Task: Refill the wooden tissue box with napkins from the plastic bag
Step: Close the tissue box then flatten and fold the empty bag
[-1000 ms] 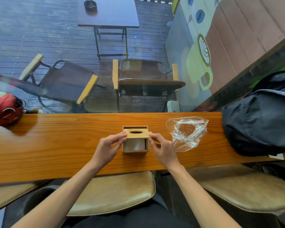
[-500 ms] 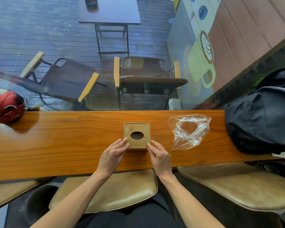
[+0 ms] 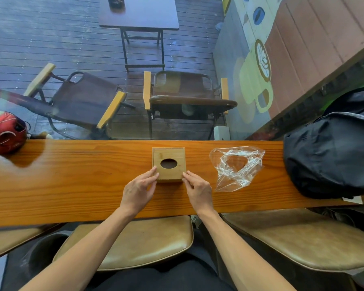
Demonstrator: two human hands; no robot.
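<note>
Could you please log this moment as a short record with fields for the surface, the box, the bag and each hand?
surface: wooden counter
box: wooden tissue box, lid on, oval slot up, no napkin showing through it
bag: clear plastic bag, crumpled, right of the box, looks empty
left hand: fingertips on the box's near left corner
right hand: fingertips on the box's near right corner
nearby: black backpack at far right

Long wooden counter [image 3: 72,185], two folding chairs [image 3: 82,101] outside on wet dark decking [image 3: 40,38], small table [image 3: 139,13], padded stools [image 3: 135,242], mug mural wall [image 3: 254,80].
</note>
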